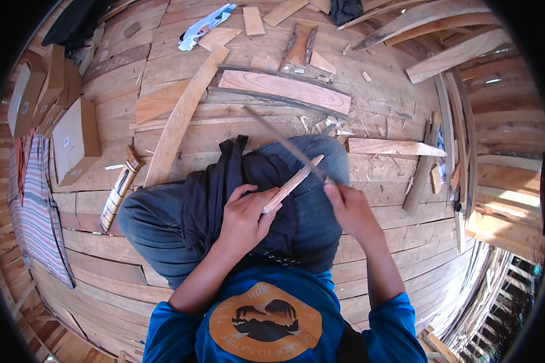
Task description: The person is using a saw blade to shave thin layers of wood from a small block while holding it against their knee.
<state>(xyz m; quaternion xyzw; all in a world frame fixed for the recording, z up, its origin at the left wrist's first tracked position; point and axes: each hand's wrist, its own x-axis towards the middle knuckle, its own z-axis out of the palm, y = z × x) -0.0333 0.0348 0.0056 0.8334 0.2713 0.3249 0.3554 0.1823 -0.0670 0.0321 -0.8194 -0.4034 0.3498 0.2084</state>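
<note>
Blue shirt fabric (181,336) with a round orange emblem fills the bottom edge, nearest the lens, above legs in dark jeans (151,224) draped with a black cloth (209,181), the person seated on a plank floor (115,72). At far left a striped red-and-grey cloth (33,206) lies on the floor, and above it brown cardboard boxes (72,142) are stacked on edge, rectangular, some showing pale labels on their faces. Just right of them a narrow, long tool with yellow-and-black markings (120,190) lies beside a long curved wooden plank (181,115). Farther up, a white-and-blue plastic wrapper (204,25) sits among offcuts. The left hand (245,218) has its grip clenched around the lower end of a slim pale wooden stick (292,183), which angles up and to the right over the lap. The right hand (348,209) grips the handle of a long thin blade (284,142), whose edge meets the stick near its upper tip and runs up to the left. Behind lies a flat reddish board (284,89); wood shavings (327,126) scatter beside the knee. To the right lie more planks (393,147) and curved ribs (454,55).
</note>
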